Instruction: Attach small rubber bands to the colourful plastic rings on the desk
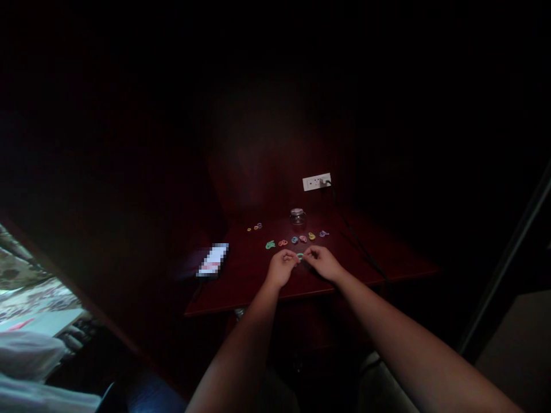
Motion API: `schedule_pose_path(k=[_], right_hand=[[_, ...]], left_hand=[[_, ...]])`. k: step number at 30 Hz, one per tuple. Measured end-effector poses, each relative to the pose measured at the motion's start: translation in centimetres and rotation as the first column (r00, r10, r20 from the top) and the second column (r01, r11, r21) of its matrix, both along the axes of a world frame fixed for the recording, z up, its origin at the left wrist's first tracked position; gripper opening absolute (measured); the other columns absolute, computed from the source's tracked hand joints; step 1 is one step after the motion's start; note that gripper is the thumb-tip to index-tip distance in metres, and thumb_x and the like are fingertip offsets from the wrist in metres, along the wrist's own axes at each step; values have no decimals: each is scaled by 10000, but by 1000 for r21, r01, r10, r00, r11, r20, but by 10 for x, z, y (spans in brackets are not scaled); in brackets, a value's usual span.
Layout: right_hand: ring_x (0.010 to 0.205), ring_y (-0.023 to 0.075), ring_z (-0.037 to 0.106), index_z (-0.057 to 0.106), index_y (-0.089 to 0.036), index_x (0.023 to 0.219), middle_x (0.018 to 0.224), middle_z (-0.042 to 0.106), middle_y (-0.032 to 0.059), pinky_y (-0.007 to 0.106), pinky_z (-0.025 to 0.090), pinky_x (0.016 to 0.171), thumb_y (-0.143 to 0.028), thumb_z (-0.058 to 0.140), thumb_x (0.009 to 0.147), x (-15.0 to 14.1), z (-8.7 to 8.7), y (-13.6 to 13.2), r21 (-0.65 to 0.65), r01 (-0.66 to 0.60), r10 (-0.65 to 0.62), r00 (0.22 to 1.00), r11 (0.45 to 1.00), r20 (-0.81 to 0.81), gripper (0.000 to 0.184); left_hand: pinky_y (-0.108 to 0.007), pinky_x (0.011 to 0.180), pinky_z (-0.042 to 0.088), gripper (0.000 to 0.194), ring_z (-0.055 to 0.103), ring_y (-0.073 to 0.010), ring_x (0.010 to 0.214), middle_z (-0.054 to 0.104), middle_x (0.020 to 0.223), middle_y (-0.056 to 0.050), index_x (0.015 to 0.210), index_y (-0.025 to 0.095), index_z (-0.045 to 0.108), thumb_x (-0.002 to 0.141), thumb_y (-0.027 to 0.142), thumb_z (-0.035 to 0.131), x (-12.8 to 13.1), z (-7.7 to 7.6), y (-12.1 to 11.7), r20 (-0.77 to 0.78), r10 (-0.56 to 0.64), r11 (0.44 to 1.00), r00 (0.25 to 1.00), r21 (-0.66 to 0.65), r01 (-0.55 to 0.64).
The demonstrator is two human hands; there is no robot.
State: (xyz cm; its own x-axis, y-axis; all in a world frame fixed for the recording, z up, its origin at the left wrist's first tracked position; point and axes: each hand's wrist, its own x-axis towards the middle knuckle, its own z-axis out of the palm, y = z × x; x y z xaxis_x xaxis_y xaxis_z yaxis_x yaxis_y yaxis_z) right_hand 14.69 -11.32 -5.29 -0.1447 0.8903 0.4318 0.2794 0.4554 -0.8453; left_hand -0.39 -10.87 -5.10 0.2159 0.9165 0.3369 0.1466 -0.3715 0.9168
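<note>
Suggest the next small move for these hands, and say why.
Probably lay the green band with the green pile: the left hand and right hand hold it between them, and the row of small bands beyond appears grouped by colour.

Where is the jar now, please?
In the head view, the jar stands slightly right of centre, behind the row of coloured bands, below and left of the socket.

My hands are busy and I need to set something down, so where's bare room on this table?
There's a bare patch between the phone and your left hand. Just beyond that hand and your right hand it's crowded: colored bands line up before the jar. Right of the black cord seems free too, though dim.
</note>
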Motion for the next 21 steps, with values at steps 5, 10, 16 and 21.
schedule_pose_path(k=[5,10,16,21], right_hand=[[483,91,417,554,-144,648,549,508,-12,202,326,460,-308,495,674,1,-2,1,7,9,-9,1000,1000,-2,176],[479,90,416,560,-140,662,542,504,-14,200,326,457,-304,506,666,2,-3,1,-5,12,-12,1000,1000,-14,173],[464,88,415,551,-142,651,531,505,-18,200,318,445,-312,516,658,1,-6,3,-13,-12,12,1000,1000,-18,174],[468,87,419,548,-144,657,534,507,-19,202,328,457,-320,522,655,2,-6,5,-8,1,-1,999,1000,-45,178]], left_hand=[[-203,544,387,105,511,-92,560,596,634,-35,678,125,542,647,225,550,0,-1,0,-9,9,1000,1000,10,-9],[-208,562,394,106,520,-97,576,593,632,-34,679,125,542,648,227,551,-1,-2,1,-4,7,1000,1000,22,-7],[-202,551,395,106,522,-98,580,594,640,-34,680,125,545,653,227,549,-1,-2,2,-8,-4,1000,1000,16,4],[-196,540,385,102,514,-93,566,593,626,-30,673,126,549,648,225,552,-1,-1,1,-9,0,1000,1000,11,0]])
